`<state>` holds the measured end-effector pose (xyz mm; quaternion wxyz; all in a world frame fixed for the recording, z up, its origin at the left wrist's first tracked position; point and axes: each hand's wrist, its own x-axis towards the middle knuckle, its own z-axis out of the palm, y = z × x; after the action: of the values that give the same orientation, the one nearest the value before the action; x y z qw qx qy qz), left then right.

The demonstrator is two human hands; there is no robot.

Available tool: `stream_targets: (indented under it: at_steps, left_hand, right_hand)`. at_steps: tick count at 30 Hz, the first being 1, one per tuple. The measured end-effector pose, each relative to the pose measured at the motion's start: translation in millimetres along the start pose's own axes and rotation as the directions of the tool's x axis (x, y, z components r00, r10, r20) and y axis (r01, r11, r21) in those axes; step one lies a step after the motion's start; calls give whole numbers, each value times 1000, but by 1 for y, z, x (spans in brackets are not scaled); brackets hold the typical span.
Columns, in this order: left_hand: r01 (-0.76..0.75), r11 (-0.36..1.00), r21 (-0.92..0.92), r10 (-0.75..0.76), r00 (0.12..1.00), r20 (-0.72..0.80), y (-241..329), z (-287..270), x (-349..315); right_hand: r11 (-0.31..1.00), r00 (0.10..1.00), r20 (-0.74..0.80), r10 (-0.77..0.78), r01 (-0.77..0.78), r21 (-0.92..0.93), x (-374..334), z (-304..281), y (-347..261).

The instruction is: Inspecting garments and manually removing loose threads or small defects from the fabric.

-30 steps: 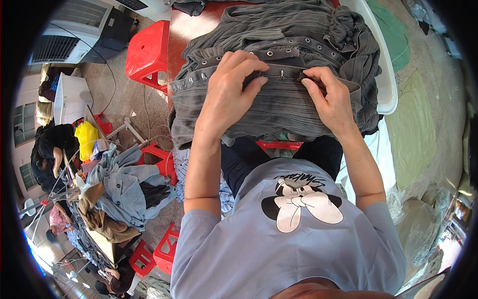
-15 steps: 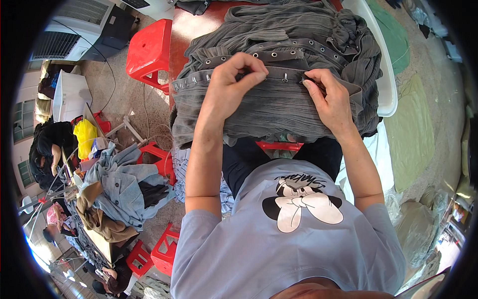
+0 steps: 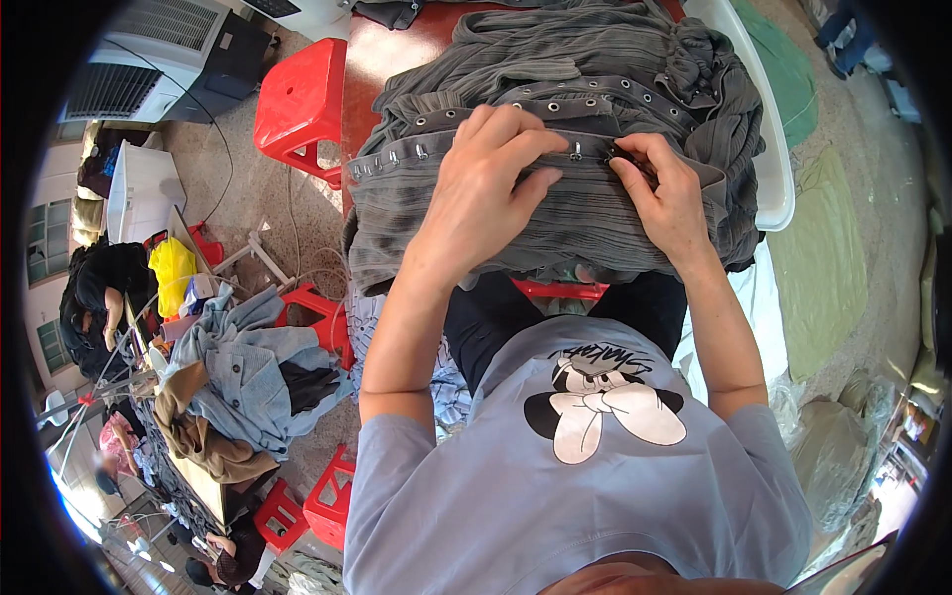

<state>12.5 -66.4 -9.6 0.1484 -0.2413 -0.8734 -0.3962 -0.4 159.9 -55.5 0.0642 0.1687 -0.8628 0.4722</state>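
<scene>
A dark grey ribbed garment (image 3: 555,213) lies spread in front of me, with a band of metal hooks (image 3: 421,152) along it and a row of metal eyelets (image 3: 549,108) just beyond. Over the band, my left hand (image 3: 486,188) has its thumb and index finger apart, and nothing shows between them. One hook stands just right of its index fingertip. Farther right, my right hand (image 3: 666,193) pinches the band between thumb and fingers. Exactly what lies under those fingertips is hidden.
More grey fabric piles up behind, beside a white plastic tub (image 3: 776,188). A red stool (image 3: 304,104) stands at the left. Farther left, blue-grey and brown clothes (image 3: 238,382) cover a table, with co-workers around it. Green sheeting (image 3: 818,268) lies on the floor at right.
My left hand has shifted right along the band, and its pinched thumb and index finger have parted. My right hand keeps its pinch, almost in place. A person's legs appear at far upper right.
</scene>
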Motion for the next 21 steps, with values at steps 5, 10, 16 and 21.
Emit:
stream_targets:
  at_steps: [5, 10, 16, 21]
  left_hand:
    - [-38, 993, 108, 39, 999, -9, -22, 21, 1]
    - [205, 961, -188, -211, 977, -14, -21, 16, 1]
    - [334, 899, -283, -354, 935, -21, -21, 11, -2]
    - [347, 844, -410, -391, 920, -27, -30, 11, -2]
  right_hand:
    - [1000, 1000, 14, 8, -8, 22, -1, 0, -2]
    - [976, 986, -34, -166, 159, -146, -4, -1, -9]
    - [917, 941, -12, -337, 326, -228, 1, 6, -25]
    - [944, 958, 9, -288, 285, -164, 6, 12, -33]
